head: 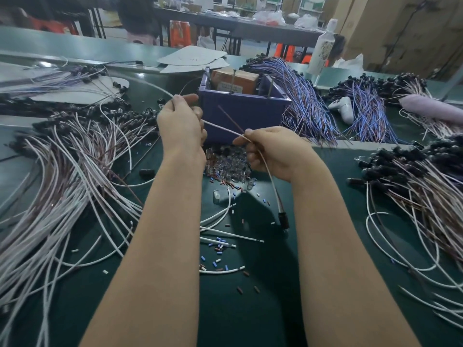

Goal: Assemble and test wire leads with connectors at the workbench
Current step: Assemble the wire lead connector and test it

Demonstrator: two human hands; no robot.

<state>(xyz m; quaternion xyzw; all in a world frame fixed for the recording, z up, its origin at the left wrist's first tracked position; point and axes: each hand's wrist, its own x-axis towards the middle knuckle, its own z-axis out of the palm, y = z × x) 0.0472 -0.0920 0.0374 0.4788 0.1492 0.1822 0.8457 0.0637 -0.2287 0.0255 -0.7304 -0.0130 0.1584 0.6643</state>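
Note:
My left hand (181, 123) is raised in front of the purple box (240, 113), fingers curled around a thin wire that arcs up and left past it. My right hand (273, 154) pinches a white and brown wire lead (223, 128) between thumb and forefinger. The lead's free ends stretch toward my left hand, and its other end hangs below my right hand to a black connector (283, 219). A heap of small clear parts (229, 166) lies on the green bench under both hands.
Large bundles of white and brown leads with black connectors lie at the left (62, 171) and right (421, 186). Blue and purple leads (305, 101) lie behind the box. Loose wire pieces and sleeve bits (218, 244) scatter between my forearms. A white bottle (323, 46) stands at the back.

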